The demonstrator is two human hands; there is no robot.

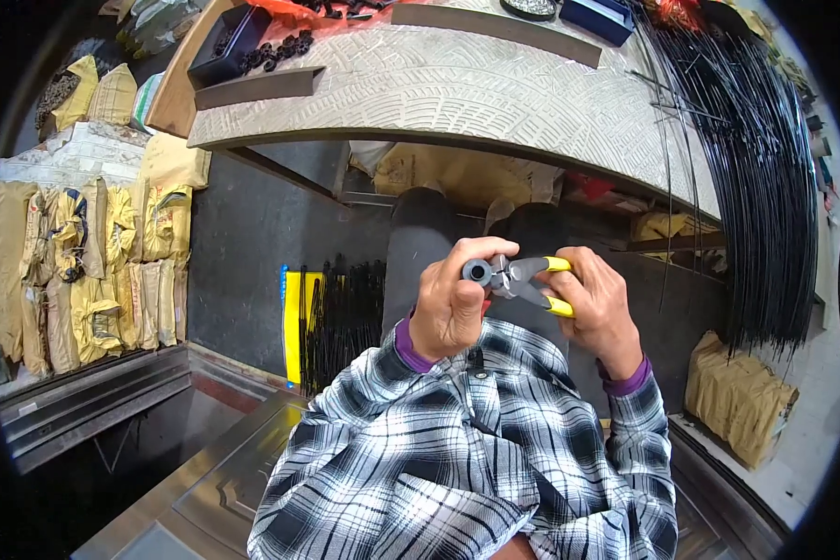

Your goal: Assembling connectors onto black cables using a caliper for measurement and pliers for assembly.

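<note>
Above my lap, my left hand (455,301) is closed around a small dark tube-like part (477,271), its round hollow end facing up between thumb and fingers. My right hand (593,301) grips a pair of pincers with yellow handles (559,306). The handles are spread apart, and the metal jaws (506,277) meet the side of the tube-like part. Whether the jaws bite on something small there, I cannot tell. Both hands are close together, just in front of my plaid shirt.
Beyond my knees stands a workbench (420,93) with a patterned top, carrying black fittings (275,51), a blue tray (597,17) and metal strips. Long black rods (756,159) hang over its right end. Wrapped bundles (103,271) lie at left, and a brown package (739,397) at right.
</note>
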